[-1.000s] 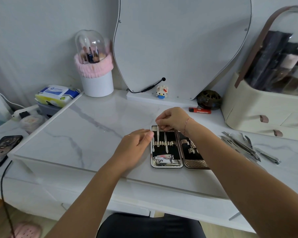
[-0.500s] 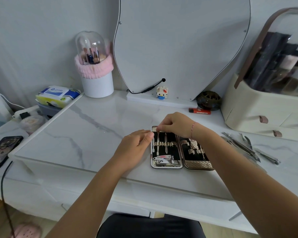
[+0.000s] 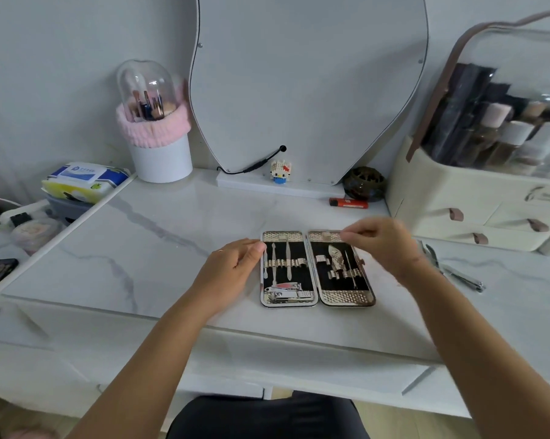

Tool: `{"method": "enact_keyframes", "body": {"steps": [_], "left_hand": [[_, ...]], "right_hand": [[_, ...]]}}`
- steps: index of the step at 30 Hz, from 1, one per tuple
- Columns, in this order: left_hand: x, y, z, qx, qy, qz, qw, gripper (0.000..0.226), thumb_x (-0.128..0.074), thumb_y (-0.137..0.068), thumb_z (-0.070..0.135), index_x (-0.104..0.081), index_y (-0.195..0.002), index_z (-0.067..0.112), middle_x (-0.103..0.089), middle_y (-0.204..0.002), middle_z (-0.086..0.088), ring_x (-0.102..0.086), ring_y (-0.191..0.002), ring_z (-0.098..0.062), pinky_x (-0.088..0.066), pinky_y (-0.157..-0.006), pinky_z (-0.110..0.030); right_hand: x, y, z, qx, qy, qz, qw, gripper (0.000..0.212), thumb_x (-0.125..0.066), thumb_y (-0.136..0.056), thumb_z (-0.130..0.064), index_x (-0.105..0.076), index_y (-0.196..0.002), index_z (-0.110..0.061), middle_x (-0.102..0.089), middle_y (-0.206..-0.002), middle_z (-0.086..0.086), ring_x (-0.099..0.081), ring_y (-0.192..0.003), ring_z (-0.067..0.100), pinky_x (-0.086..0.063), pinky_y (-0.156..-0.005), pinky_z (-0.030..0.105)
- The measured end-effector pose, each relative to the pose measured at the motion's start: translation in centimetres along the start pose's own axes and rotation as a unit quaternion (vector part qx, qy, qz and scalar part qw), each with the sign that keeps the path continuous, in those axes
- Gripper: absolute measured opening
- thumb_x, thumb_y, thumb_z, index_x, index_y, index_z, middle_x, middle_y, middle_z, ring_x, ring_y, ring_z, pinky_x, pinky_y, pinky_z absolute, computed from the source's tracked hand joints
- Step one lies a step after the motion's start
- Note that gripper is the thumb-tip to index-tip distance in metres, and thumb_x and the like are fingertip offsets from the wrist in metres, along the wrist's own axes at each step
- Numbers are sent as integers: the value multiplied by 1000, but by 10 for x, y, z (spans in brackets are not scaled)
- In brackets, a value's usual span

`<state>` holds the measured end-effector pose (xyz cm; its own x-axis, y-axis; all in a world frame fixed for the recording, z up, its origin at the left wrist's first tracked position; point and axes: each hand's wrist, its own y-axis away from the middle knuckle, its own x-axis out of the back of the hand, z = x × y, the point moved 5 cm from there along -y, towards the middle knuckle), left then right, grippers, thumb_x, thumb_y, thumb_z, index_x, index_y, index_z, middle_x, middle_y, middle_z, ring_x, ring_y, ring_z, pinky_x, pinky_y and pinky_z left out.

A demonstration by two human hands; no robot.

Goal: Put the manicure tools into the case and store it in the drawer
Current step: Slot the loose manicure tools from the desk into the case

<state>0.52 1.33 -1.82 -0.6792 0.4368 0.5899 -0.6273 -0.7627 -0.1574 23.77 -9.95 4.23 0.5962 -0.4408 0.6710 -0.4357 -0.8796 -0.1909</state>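
The manicure case (image 3: 340, 297) lies open and flat on the marble table (image 3: 159, 248), its black lining showing in both halves. Thin metal tools (image 3: 287, 258) and a nail clipper (image 3: 283, 291) sit in the left half. A file-like tool (image 3: 336, 259) and a thin pick sit in the right half. My left hand (image 3: 232, 270) rests against the case's left edge, fingers curled. My right hand (image 3: 384, 245) hovers over the top right of the case with fingertips pinched; nothing shows between them. Loose metal tools (image 3: 451, 267) lie on the table to the right.
A cream organiser with small drawers (image 3: 476, 213) stands at the back right. A red lighter (image 3: 348, 203) and a dark round ornament (image 3: 363, 183) lie behind the case. A mirror (image 3: 308, 83), a brush holder (image 3: 155, 131) and a wipes pack (image 3: 83, 180) stand behind and left.
My right hand has moved from the left half of the case to above its top right. The left half now shows its tools uncovered. My left hand has stayed at the case's left edge.
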Motion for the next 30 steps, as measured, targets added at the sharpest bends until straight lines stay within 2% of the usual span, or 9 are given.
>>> {"method": "enact_keyframes", "body": {"steps": [3,6,11,14,18,20,23,27,30], "left_hand": [[1,2,3,13,13,7,1000,63,-27,-84,64,-61,-123,28,-56,-132,12,-46,-125,-5,-34,-103,-26],[2,1,1,13,10,1,1000,67,-26,-83,68,-59,-125,28,-55,-134,11,-45,-127,-7,-33,-107,-29],[3,4,7,15,30,0,999,57,-28,-84,66,-61,-118,34,-59,-126,16,-49,-122,-6,-35,-99,-26],[4,7,12,20,36,-3,999,38,-28,-85,62,-58,-103,46,-58,-108,30,-51,-113,-2,-35,-89,-19],[5,8,16,21,40,0,999,31,-28,-84,61,-55,-96,51,-53,-101,37,-50,-110,1,-34,-85,-15],[5,9,17,20,40,-1,999,30,-28,-84,61,-55,-94,52,-53,-100,38,-51,-109,1,-34,-85,-18],[5,8,16,18,41,-2,999,38,-28,-85,62,-59,-103,46,-57,-107,29,-51,-113,-2,-34,-90,-22],[4,8,14,16,37,-2,999,53,-28,-85,62,-64,-111,33,-60,-106,24,-53,-111,-5,-36,-90,-24],[4,8,13,16,36,0,999,53,-28,-86,63,-64,-111,34,-59,-101,29,-54,-110,-4,-36,-90,-24]], "right_hand": [[43,21,34,-54,46,79,994,5,-74,-77,-18,-74,-81,-15,-68,-74,-2,-58,-66,4,-42,-61,11],[60,36,58,-103,95,85,986,5,-76,-75,-19,-73,-76,-15,-69,-73,4,-60,-71,17,-43,-64,24],[52,39,68,-107,151,55,981,10,-78,-72,-26,-72,-72,-17,-68,-70,4,-60,-74,21,-48,-70,32],[49,36,65,-115,163,36,979,14,-76,-74,-27,-71,-73,-14,-63,-69,2,-57,-72,20,-45,-67,29],[45,30,58,-128,225,-21,966,22,-70,-79,-28,-69,-69,-9,-59,-65,2,-56,-69,21,-39,-61,28],[44,28,55,-132,265,-51,954,33,-64,-83,-28,-60,-57,-8,-55,-60,3,-55,-69,24,-40,-63,30],[38,27,50,-122,303,-87,941,44,-55,-87,-25,-43,-46,-13,-46,-54,2,-46,-58,18,-36,-60,30],[37,29,48,-97,252,-90,959,37,-52,-88,-21,-50,-57,-2,-52,-59,14,-43,-57,18,-36,-56,27],[38,30,49,-98,130,-86,983,34,-56,-89,-20,-62,-61,-2,-52,-48,1,-41,-47,12,-35,-49,15]]}}
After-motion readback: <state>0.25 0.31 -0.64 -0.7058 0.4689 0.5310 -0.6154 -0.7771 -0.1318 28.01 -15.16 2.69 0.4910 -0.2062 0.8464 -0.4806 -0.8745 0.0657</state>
